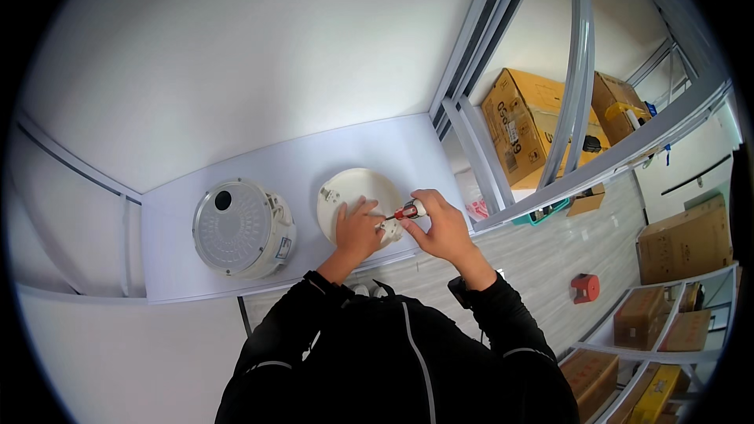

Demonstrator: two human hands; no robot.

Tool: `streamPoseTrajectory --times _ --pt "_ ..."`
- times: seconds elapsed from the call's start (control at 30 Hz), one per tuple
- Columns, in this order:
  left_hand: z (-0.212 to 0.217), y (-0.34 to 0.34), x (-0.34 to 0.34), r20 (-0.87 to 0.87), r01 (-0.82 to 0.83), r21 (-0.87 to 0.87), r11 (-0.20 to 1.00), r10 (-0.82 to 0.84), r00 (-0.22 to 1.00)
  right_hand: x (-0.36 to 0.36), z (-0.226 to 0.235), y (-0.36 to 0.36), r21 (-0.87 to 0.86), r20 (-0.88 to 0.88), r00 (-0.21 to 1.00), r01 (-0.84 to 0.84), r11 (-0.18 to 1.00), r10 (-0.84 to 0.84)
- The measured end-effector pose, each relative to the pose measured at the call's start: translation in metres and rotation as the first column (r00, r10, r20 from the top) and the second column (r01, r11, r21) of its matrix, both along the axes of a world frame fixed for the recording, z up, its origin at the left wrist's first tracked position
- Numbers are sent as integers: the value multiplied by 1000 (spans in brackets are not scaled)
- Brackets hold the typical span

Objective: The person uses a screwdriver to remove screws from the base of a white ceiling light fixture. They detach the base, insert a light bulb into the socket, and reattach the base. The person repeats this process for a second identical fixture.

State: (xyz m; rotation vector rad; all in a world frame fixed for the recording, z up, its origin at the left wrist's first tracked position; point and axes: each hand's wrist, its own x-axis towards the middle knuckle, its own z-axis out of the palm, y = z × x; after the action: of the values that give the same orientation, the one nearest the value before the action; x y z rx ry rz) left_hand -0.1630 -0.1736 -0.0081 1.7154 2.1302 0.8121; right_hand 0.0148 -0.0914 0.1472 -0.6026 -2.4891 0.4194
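Note:
A round, shallow cream-white plastic cover lies on the white tabletop, its inner side facing up. My left hand rests in it with the fingers spread, the fingertips close to a small metal fitting at the near right side. In my right hand is a screwdriver with a red and white handle. It is tilted, its shaft pointing left toward that fitting and my left fingertips. Whether the tip sits in a screw is too small to tell. Another metal fitting shows at the cover's left edge.
To the left stands a round white appliance body with a grey ribbed base and a dark round hole. The white table meets a wall at the back. Metal frame posts rise at right, with a yellow cardboard box behind. A red stool stands on the floor.

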Motion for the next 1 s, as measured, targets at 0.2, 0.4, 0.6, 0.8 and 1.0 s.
streamPoseTrajectory --times 0.2,0.4,0.6,0.8,1.0 --pt "-5 5 -2 -41 17 -40 999 -18 999 -5 -2 5 -11 169 979 116 993 -113" --pt "-11 7 -2 -16 9 -13 1000 -9 1000 -12 27 -11 60 209 976 54 997 -65" --pt "-6 10 -5 -25 25 -31 999 -26 999 -12 10 0 -29 192 981 -2 1000 8" --pt "-6 14 -6 -68 55 -28 998 -57 996 -25 20 -8 25 464 844 292 956 -270" --pt "-9 17 2 -125 71 28 997 -67 990 -10 8 4 95 96 994 -57 994 48"
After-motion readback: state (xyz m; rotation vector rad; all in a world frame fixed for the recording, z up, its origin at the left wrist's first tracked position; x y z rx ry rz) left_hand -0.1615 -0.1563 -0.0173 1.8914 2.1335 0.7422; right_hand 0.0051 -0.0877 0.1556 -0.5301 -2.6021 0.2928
